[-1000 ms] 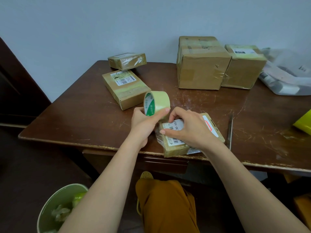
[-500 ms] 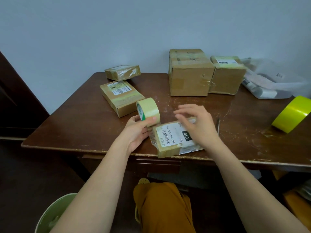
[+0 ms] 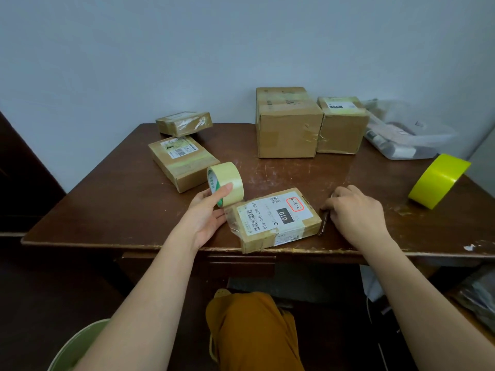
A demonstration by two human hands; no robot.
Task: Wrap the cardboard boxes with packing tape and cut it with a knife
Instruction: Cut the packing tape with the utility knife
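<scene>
A small flat cardboard box [image 3: 278, 219] with a white shipping label lies at the table's front edge. My left hand [image 3: 207, 212] holds a pale roll of packing tape [image 3: 226, 183] upright at the box's left end, thumb on the roll. A strip of clear tape runs from the roll to the box. My right hand [image 3: 353, 210] rests just right of the box, fingers curled over a thin dark knife [image 3: 323, 223] that lies on the table; only the knife's lower end shows.
On the brown table [image 3: 112, 199] lie two flat boxes [image 3: 182, 160] at the back left, two larger boxes [image 3: 289, 127] at the back, a clear plastic bag [image 3: 404, 135] and a yellow tape roll [image 3: 439, 180] at the right. A green bin [image 3: 77, 346] stands below left.
My right hand left the top of the small box and moved right onto the knife. The left hand stayed on the tape roll beside the box.
</scene>
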